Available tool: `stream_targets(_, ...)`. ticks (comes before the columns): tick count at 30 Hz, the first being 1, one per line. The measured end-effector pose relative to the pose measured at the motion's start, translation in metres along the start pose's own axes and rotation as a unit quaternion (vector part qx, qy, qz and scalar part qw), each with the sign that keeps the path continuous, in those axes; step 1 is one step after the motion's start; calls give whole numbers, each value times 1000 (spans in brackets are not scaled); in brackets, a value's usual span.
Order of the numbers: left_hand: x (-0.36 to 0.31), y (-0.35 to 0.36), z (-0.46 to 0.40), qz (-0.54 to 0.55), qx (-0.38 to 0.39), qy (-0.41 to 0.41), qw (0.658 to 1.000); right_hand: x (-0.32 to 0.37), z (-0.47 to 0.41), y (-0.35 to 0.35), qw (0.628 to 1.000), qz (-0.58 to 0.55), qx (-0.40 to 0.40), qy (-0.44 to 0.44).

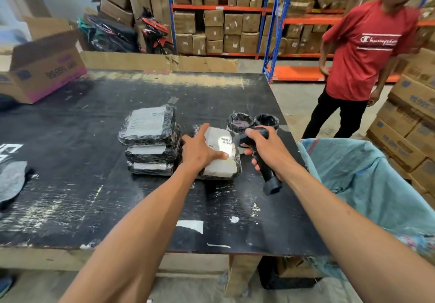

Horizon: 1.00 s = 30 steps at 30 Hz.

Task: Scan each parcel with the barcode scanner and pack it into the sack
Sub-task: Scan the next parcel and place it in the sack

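Note:
A black-wrapped parcel (222, 161) with a white label lies on the black table (94, 185). My left hand (200, 149) rests on its left side, fingers spread over the label. My right hand (266, 147) grips a black barcode scanner (263, 159), whose head points at the label; a bright patch of light falls there. To the left stands a stack of three similar wrapped parcels (150, 140). The teal woven sack (367, 185) hangs open at the table's right edge.
Two small black-wrapped round items (253, 121) sit behind the scanner. An open cardboard box (44, 69) stands at the table's far left. A person in a red shirt (362, 53) stands at the right. Carton stacks (409, 123) and shelving (235, 20) fill the background.

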<state>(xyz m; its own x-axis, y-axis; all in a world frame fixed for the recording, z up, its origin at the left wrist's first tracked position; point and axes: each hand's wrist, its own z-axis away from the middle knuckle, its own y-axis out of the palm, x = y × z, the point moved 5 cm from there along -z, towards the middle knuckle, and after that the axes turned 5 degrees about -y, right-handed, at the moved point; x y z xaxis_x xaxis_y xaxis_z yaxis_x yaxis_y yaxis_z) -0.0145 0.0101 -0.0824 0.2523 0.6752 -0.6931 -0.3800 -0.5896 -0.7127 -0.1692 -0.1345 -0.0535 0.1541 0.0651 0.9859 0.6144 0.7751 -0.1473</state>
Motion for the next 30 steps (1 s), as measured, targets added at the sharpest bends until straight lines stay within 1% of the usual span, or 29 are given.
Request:
stream_targets(5, 2, -9, 18, 21, -30, 35, 999, 13, 5, 8, 999, 16, -16, -32)
stream_targets(10, 12, -25, 26, 57, -60, 37, 996, 22, 13, 9, 999, 0, -27, -42)
stream_targets(16, 20, -44, 34, 75, -90, 21, 993, 39, 20, 21, 997, -2, -19, -70)
stream_targets(21, 26, -52, 39, 86, -106, 26, 990, 50, 26, 34, 996, -3, 1, -92)
stream_targets(30, 29, -64, 43, 102, -130, 40, 985, 62, 33, 51, 995, 10, 26, -99)
